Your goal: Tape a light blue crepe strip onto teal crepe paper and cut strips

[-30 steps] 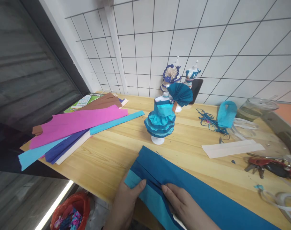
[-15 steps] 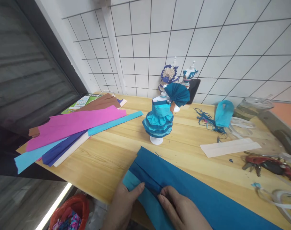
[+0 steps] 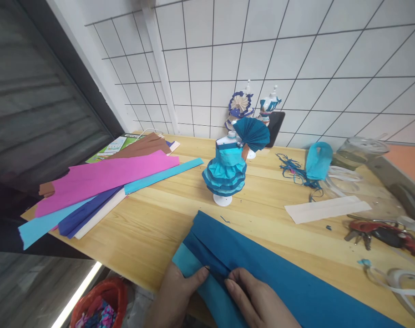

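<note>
A wide sheet of dark teal crepe paper point(image 3: 279, 264) lies across the near edge of the table, with a lighter turquoise strip point(image 3: 190, 262) along its near side. My left hand point(image 3: 180, 287) grips the layered paper near its left end, thumb on top and fingers hidden underneath. Just to its right, my right hand point(image 3: 251, 296) pinches the dark paper's folded edge between thumb and forefinger. Beyond the paper stands a small dress form point(image 3: 228, 168) in a tiered turquoise paper dress, with a pleated teal fan point(image 3: 251, 133) at its shoulder.
Crepe paper strips in pink point(image 3: 108, 180), brown, blue and white are piled at the left. Two more small dress forms point(image 3: 240, 107) stand near the tiled wall. At right lie a turquoise paper roll point(image 3: 318, 160), a pale strip point(image 3: 326, 209) and keys point(image 3: 367, 232). A red bin point(image 3: 100, 303) stands below.
My left thumb has shifted slightly to the right and down along the paper. My right hand keeps its pinch in nearly the same place. The view has moved very slightly.
</note>
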`<state>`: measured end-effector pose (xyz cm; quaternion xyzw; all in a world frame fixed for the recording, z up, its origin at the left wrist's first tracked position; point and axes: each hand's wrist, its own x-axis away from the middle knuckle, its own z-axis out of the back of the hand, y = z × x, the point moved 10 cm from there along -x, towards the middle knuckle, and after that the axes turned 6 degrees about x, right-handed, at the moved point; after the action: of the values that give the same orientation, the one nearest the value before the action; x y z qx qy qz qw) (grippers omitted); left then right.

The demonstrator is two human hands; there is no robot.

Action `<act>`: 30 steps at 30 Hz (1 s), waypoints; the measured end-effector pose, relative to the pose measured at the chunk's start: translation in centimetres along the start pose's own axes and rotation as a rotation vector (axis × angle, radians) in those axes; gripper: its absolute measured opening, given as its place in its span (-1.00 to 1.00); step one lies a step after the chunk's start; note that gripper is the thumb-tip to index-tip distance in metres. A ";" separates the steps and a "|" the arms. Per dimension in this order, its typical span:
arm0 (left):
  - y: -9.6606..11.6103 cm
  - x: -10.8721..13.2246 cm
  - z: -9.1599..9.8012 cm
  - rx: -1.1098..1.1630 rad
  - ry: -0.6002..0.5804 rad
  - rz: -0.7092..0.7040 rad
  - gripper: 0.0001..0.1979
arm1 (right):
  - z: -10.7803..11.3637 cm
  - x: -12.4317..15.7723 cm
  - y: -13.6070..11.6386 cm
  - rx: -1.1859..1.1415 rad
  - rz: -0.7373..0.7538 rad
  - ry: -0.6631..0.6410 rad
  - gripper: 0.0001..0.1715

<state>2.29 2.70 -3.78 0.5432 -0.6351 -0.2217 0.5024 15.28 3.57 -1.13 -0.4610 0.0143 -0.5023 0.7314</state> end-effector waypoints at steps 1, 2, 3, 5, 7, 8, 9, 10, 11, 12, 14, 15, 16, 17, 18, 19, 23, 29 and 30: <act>0.0 0.0 0.0 0.018 -0.001 0.005 -0.45 | 0.1 0.0 0.0 0.001 0.000 0.004 -0.62; -0.1 0.0 -0.1 0.047 -0.004 0.013 -0.42 | 0.2 0.0 0.0 0.003 -0.001 0.008 -0.62; -0.1 0.0 -0.1 0.080 -0.006 0.019 -0.39 | 0.2 -0.1 0.0 0.005 0.001 0.010 -0.62; 0.0 0.0 -0.2 0.131 -0.012 0.030 -0.34 | 0.3 -0.2 0.0 -0.005 0.016 0.013 -0.62; 0.0 0.0 -0.3 0.148 -0.016 0.036 -0.33 | 0.4 -0.3 0.0 -0.038 0.037 0.022 -0.60; 0.1 0.0 -0.3 0.145 -0.017 0.040 -0.33 | 0.6 -0.3 0.1 -0.059 0.042 0.035 -0.59; 0.1 0.1 -0.4 0.141 -0.016 0.046 -0.34 | 0.8 -0.2 0.1 -0.083 0.042 0.053 -0.58; 0.1 0.1 -0.4 0.140 -0.012 0.053 -0.34 | 1.0 -0.1 0.2 -0.109 0.039 0.068 -0.56; 0.2 0.2 -0.4 0.141 -0.007 0.060 -0.35 | 1.2 0.0 0.3 -0.132 0.035 0.079 -0.55; 0.2 0.2 -0.5 0.144 -0.003 0.066 -0.35 | 1.4 0.1 0.3 -0.150 0.031 0.088 -0.53; 0.4 0.4 -0.6 0.148 0.003 0.072 -0.36 | 1.8 0.3 0.2 -0.169 0.028 0.094 -0.49; 0.5 0.5 -0.6 0.150 0.006 0.069 -0.36 | 2.0 0.3 0.1 -0.167 0.031 0.092 -0.48; 0.6 0.6 -0.6 0.150 0.009 0.066 -0.35 | 2.1 0.4 0.0 -0.160 0.033 0.093 -0.46; 0.7 0.6 -0.5 0.148 0.014 0.065 -0.35 | 2.3 0.5 -0.1 -0.151 0.031 0.095 -0.45; 0.7 0.6 -0.4 0.144 0.023 0.071 -0.36 | 2.4 0.5 -0.2 -0.141 0.029 0.098 -0.45; 0.7 0.7 -0.3 0.140 0.034 0.082 -0.38 | 2.6 0.5 -0.2 -0.132 0.024 0.103 -0.45; 0.7 0.7 0.7 0.142 0.098 0.094 -0.51 | 2.5 0.5 0.4 -0.143 -0.021 0.073 -0.44; 1.4 0.3 2.4 0.010 0.146 0.021 -0.59 | 0.1 0.4 1.7 -0.242 -0.085 -0.125 -0.40; 1.6 0.2 2.6 -0.027 0.147 0.004 -0.58 | -0.1 0.4 1.9 -0.257 -0.091 -0.130 -0.40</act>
<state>-0.71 2.31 -3.41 0.5499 -0.5947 -0.1888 0.5553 16.79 3.38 -2.30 -0.5825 0.0101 -0.4982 0.6421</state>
